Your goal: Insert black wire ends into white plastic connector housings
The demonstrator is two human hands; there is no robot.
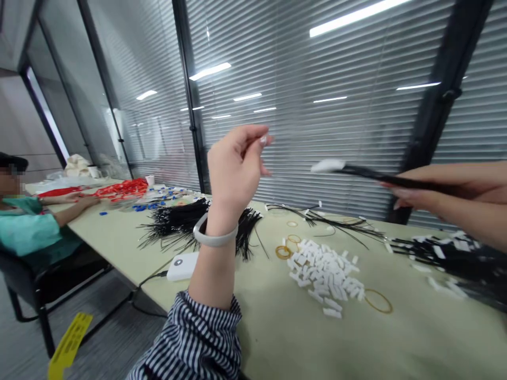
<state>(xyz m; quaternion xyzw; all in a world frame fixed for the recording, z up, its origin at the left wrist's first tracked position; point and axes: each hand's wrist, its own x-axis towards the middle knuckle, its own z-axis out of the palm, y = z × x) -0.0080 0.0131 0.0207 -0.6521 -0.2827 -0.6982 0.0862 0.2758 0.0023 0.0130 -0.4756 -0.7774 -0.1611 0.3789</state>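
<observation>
My left hand is raised above the table at the centre, its thumb and index finger pressed together. A tiny white spot shows at the fingertips, too small to name. At the right edge, my right hand pinches a thin black cord bundle that points left and ends in a blurred white tip. Below, between the hands, lies a pile of small white pieces on the pale table. Yellow rubber bands lie beside the pile.
Black cord bundles lie behind my left wrist, more at the right. A white device with a cable sits near the front edge. At far left, a person in a green top sits by red straps. Blinds stand behind.
</observation>
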